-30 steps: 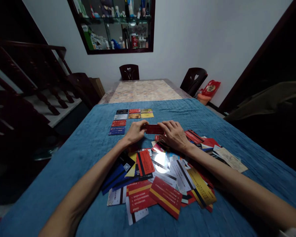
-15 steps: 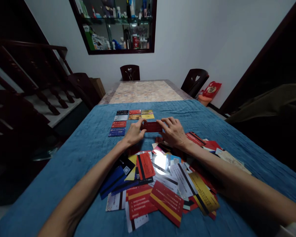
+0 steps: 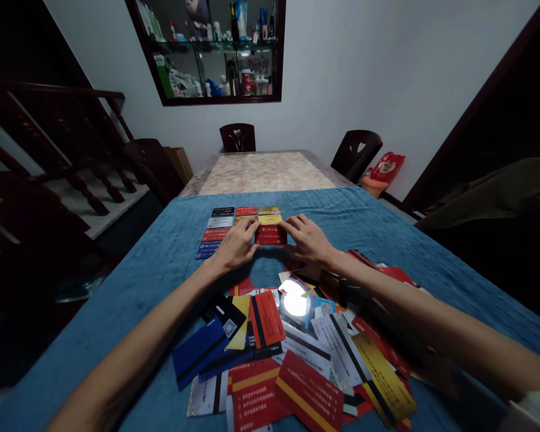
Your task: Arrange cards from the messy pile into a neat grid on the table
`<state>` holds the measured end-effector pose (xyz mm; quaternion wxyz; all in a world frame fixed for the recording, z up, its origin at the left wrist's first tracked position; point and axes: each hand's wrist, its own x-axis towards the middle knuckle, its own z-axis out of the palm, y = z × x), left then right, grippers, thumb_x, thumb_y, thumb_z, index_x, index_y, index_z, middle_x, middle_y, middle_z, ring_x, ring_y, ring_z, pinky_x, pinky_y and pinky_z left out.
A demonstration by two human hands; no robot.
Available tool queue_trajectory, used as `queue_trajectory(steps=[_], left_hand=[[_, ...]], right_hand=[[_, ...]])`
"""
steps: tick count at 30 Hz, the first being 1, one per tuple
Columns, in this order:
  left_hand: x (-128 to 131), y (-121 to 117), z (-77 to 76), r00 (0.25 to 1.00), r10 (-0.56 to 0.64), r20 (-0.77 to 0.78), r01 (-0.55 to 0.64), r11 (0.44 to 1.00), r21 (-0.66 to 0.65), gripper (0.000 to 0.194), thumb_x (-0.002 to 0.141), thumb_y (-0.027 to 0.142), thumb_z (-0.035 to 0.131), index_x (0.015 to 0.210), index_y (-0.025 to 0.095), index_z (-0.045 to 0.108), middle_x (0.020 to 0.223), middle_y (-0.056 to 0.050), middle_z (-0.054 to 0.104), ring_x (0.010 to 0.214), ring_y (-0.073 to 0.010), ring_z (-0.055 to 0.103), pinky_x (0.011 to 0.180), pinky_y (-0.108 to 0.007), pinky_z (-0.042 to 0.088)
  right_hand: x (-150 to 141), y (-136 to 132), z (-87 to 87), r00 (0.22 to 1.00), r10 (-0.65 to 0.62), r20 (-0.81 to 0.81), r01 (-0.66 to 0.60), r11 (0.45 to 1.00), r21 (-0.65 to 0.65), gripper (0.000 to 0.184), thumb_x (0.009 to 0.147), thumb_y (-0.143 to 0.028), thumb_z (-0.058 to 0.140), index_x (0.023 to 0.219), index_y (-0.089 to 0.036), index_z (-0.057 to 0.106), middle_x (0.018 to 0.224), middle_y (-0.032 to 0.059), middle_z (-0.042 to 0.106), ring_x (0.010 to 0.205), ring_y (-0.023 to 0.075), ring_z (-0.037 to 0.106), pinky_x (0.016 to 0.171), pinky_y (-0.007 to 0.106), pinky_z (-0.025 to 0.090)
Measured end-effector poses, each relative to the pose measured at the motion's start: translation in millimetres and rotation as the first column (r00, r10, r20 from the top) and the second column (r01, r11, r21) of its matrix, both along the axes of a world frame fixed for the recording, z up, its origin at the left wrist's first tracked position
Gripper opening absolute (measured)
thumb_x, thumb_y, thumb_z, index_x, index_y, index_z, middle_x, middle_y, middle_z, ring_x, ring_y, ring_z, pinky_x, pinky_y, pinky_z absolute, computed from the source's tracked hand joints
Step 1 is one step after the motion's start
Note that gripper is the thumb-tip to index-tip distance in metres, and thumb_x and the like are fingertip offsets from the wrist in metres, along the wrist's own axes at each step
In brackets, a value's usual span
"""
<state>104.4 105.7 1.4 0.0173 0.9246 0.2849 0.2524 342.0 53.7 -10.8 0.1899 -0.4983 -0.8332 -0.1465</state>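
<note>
The left hand (image 3: 237, 245) and right hand (image 3: 309, 241) pinch a red card (image 3: 270, 236) at opposite ends, fingers narrowed on it, just this side of a yellow card (image 3: 270, 220); a loose pile of cards (image 3: 267, 319) lies nearer on the blue cloth (image 3: 139, 288)

Our left hand (image 3: 237, 245) and right hand (image 3: 312, 243) are bare, with long, thin fingers (image 3: 293, 224). Our arms (image 3: 148, 348) are slim and bare too. Down at four o'clock, by the edge, we see a bit of pale, whitish sleeve (image 3: 533, 414) on our right arm, loose and creased.
</note>
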Motion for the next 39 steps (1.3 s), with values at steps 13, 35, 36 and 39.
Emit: queue_trajectory(steps=[13, 35, 36, 39], left_hand=[[-12, 59, 14.5, 0.986, 0.086, -0.141, -0.090, 0.996, -0.023, 0.035, 0.079, 0.018, 0.062, 0.113, 0.014, 0.060, 0.114, -0.015, 0.057, 0.107, -0.0295, 0.056, 0.096, -0.044, 0.049], [5, 176, 10.3, 0.889, 0.281, -0.361, -0.338, 0.935, -0.107, 0.029, 0.061, 0.017, 0.068, 0.090, 0.016, 0.070, 0.105, -0.011, 0.064, 0.106, -0.0325, 0.055, 0.088, -0.038, 0.049], [6, 179, 10.1, 0.883, 0.282, -0.374, -0.344, 0.933, -0.109, 0.029, 0.061, 0.016, 0.067, 0.090, 0.016, 0.070, 0.106, -0.011, 0.064, 0.106, -0.0326, 0.055, 0.087, -0.038, 0.049], [8, 185, 9.4, 0.862, 0.290, -0.416, -0.367, 0.923, -0.116, 0.027, 0.061, 0.016, 0.066, 0.088, 0.016, 0.070, 0.108, -0.012, 0.064, 0.109, -0.0338, 0.053, 0.087, -0.039, 0.049]], right_hand=[[-15, 67, 16.1, 0.998, 0.057, 0.021, -0.055, 0.995, -0.081, 0.052, 0.086, -0.030, 0.065, 0.135, -0.014, 0.055, 0.125, 0.0171, 0.059, 0.107, 0.0302, 0.047, 0.087, 0.041, 0.044], [-37, 175, 6.2, 0.988, -0.149, 0.031, 0.152, 0.949, -0.276, 0.033, 0.087, -0.031, 0.062, 0.118, -0.023, 0.071, 0.128, 0.0113, 0.066, 0.111, 0.0307, 0.052, 0.082, 0.037, 0.040], [-38, 177, 5.4, 0.987, -0.155, 0.034, 0.158, 0.946, -0.285, 0.032, 0.088, -0.032, 0.063, 0.117, -0.024, 0.071, 0.128, 0.0111, 0.066, 0.111, 0.0305, 0.052, 0.082, 0.036, 0.040], [-39, 184, 3.2, 0.985, -0.168, 0.045, 0.173, 0.933, -0.315, 0.031, 0.088, -0.034, 0.062, 0.117, -0.026, 0.071, 0.127, 0.0096, 0.067, 0.111, 0.0290, 0.052, 0.081, 0.034, 0.038]])
